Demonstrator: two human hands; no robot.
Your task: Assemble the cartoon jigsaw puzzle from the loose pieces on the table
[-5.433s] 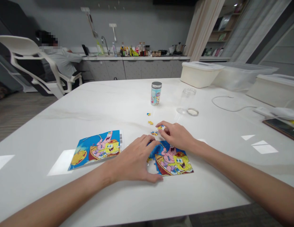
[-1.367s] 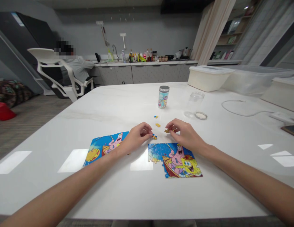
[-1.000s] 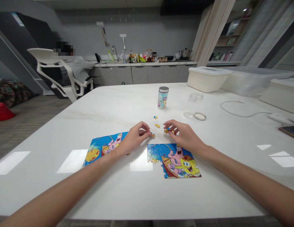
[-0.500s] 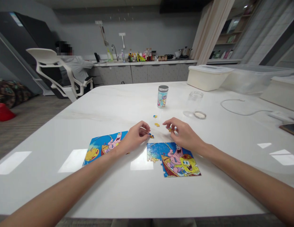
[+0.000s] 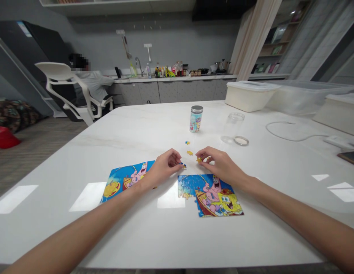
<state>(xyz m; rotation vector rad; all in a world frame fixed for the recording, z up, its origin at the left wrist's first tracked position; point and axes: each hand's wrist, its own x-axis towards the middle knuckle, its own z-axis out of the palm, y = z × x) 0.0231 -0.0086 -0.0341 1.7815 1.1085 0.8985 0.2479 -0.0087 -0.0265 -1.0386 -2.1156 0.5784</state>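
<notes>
Between the fingertips of my left hand [image 5: 167, 164] is a small blue-and-yellow puzzle piece [image 5: 183, 165]. My right hand [image 5: 221, 163] is closed on a yellow puzzle piece [image 5: 199, 160], just above the table. Another bit of yellow shows behind its fingers, partly hidden. Below my hands lies a partly joined jigsaw puzzle [image 5: 213, 194], a cartoon boat scene with a gap at its lower left. The matching picture sheet [image 5: 119, 177] lies to the left, partly covered by my left forearm. Two loose pieces, one yellow [image 5: 189, 153] and one blue and yellow [image 5: 187, 142], lie beyond my hands.
A cartoon-printed tin [image 5: 196, 120] stands past the loose pieces. To its right are a clear jar [image 5: 234, 127] and a round lid [image 5: 241, 141]. A white cable [image 5: 282, 133] and storage boxes [image 5: 251, 97] occupy the right side. A person sits in a white chair [image 5: 58, 74] at far left.
My right hand has drawn its fingers together, and a yellow piece now shows at its fingertips. My left hand keeps its piece nearly in place. The whole view has shifted slightly.
</notes>
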